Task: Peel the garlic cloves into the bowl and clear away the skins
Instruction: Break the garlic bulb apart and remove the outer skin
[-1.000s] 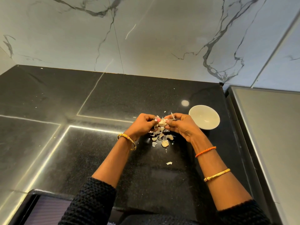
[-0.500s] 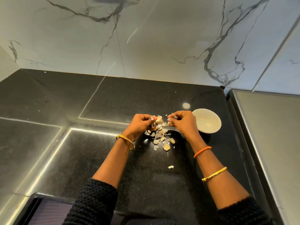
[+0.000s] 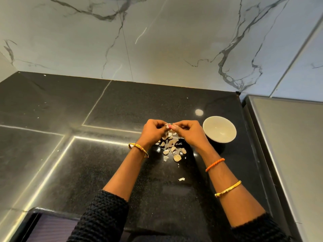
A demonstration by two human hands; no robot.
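From the head view, both hands meet just left of the round white bowl (image 3: 219, 129), whose smooth inside looks bare. The left hand (image 3: 153, 131) and right hand (image 3: 189, 131) each curl their fingers to pinch one small garlic clove (image 3: 169, 126) between them. Below the hands, left of the bowl, thin papery skins (image 3: 170, 147) lie scattered in curled flakes on the glossy, speckled black counter (image 3: 104, 163).

table (image 3: 104, 172) showing speckled black | wall (image 3: 174, 41) showing grey-veined white marble | bowl (image 3: 227, 127) showing white | skins (image 3: 172, 147) showing pale cream | sleeves (image 3: 104, 215) showing black knit
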